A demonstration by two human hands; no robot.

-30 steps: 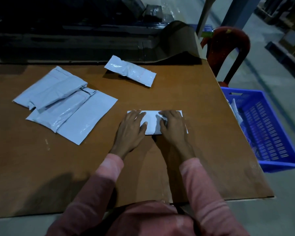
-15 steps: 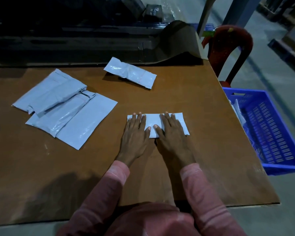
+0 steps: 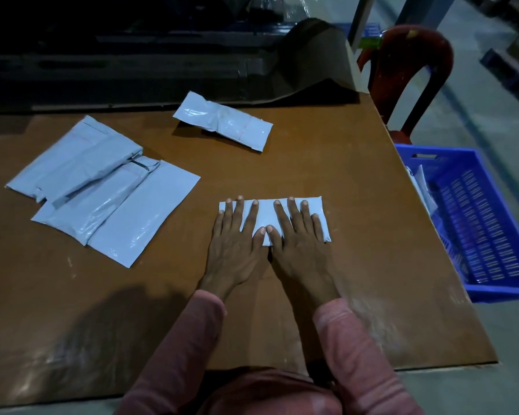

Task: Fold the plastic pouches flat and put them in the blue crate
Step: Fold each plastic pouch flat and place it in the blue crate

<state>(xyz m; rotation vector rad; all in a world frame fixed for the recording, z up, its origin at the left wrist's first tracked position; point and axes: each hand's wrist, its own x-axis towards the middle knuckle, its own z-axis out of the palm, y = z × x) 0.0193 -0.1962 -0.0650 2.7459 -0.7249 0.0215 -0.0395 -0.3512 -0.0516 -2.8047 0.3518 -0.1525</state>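
Observation:
A folded pale plastic pouch point(image 3: 265, 215) lies flat on the brown table point(image 3: 342, 205) in front of me. My left hand point(image 3: 237, 244) and my right hand point(image 3: 298, 241) press down on it side by side, fingers straight and spread, thumbs touching. A stack of unfolded pouches point(image 3: 102, 187) lies at the left. One crumpled pouch point(image 3: 224, 124) sits near the table's far edge. The blue crate point(image 3: 477, 223) stands on the floor to the right, with some pouches point(image 3: 423, 190) against its near wall.
A red plastic chair point(image 3: 408, 73) stands beyond the table's right corner, behind the crate. A curled brown sheet point(image 3: 318, 55) rises at the back edge. Dark shelving fills the background.
My fingers went from curled on the pouch to flat and spread over it. The pouch lies flatter under both palms.

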